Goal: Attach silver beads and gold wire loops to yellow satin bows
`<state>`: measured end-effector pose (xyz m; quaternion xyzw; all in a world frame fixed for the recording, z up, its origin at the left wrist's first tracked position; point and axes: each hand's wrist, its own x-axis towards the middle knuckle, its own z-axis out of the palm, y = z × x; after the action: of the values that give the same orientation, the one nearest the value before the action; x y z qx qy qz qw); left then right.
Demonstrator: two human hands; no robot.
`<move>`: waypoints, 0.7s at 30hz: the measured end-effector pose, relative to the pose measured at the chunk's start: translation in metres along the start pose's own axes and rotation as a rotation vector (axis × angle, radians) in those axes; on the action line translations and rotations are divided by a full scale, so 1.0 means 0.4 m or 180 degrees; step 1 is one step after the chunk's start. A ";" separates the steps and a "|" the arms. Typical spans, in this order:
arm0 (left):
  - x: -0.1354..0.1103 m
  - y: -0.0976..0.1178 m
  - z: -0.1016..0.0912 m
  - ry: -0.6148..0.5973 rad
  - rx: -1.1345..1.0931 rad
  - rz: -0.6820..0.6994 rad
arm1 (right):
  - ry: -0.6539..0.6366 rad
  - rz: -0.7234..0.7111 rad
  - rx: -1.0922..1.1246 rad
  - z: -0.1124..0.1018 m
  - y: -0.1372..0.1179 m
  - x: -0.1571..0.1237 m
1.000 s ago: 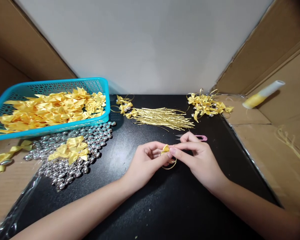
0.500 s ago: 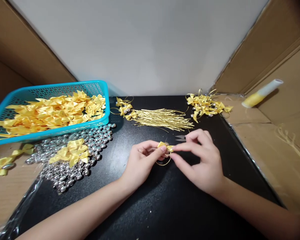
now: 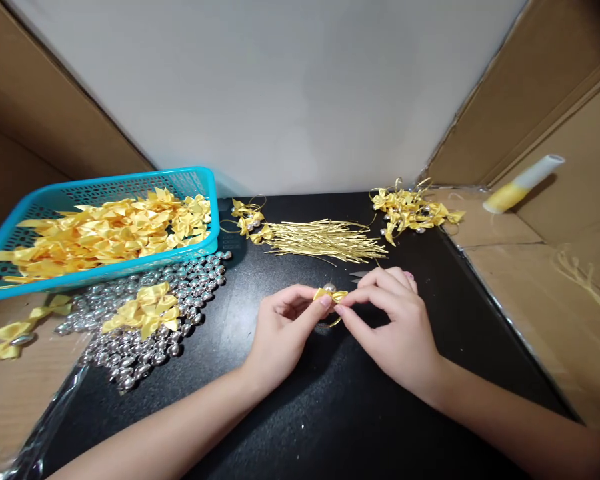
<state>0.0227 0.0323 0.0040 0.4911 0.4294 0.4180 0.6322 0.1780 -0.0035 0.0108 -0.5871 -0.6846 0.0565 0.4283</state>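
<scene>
Between thumb and fingers, my left hand (image 3: 285, 327) pinches a yellow ribbon bow (image 3: 323, 293). A silver bead (image 3: 329, 288) shows at the top of the bow, and a loop of gold cord (image 3: 334, 323) hangs below it. My right hand (image 3: 393, 327) is closed, thumb and index finger pinched together at the bow's right end; whether they grip ribbon or cord there is too small to tell. Pointed metal blades (image 3: 359, 274) stick out beside the right fingers. Their other end is hidden by the hand, so I cannot tell whether it holds them.
A blue basket (image 3: 214, 200) of yellow bows stands at the left. Silver beads (image 3: 130, 360) with several bows (image 3: 147, 310) on top lie before it. Behind my hands are cut gold cords (image 3: 330, 240), with bow-and-bead pieces (image 3: 415, 210) at right. Cardboard walls and a tube (image 3: 525, 185) border the right.
The bow has turned so its bead now shows on top. My right thumb and index finger have come together at its right end, and the right hand has shifted slightly left.
</scene>
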 end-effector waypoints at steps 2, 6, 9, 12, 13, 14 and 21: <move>0.000 0.001 0.001 -0.0006 -0.0043 -0.0011 | -0.0036 -0.0081 0.0036 0.000 0.001 -0.001; 0.001 0.000 0.001 -0.0085 -0.0145 -0.0104 | -0.0115 -0.0436 -0.0220 -0.004 0.009 -0.005; 0.002 -0.004 -0.001 -0.0128 -0.0173 -0.0153 | -0.0067 -0.0878 -0.0664 -0.010 0.017 -0.002; 0.000 -0.005 0.000 -0.0112 -0.0181 -0.0175 | 0.0071 -0.1245 -0.1103 -0.014 0.021 0.004; -0.001 -0.004 0.001 -0.0093 -0.0177 -0.0180 | 0.0076 -0.1289 -0.1161 -0.014 0.020 0.005; -0.002 -0.002 0.002 -0.0066 -0.0168 -0.0177 | 0.0049 -0.1261 -0.1126 -0.014 0.017 0.005; -0.001 0.011 0.005 0.0110 -0.0012 -0.0099 | -0.0068 -0.0404 0.0103 -0.036 -0.012 0.003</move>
<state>0.0238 0.0321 0.0085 0.4759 0.4470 0.4174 0.6321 0.1839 -0.0099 0.0232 -0.5349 -0.7240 0.0466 0.4331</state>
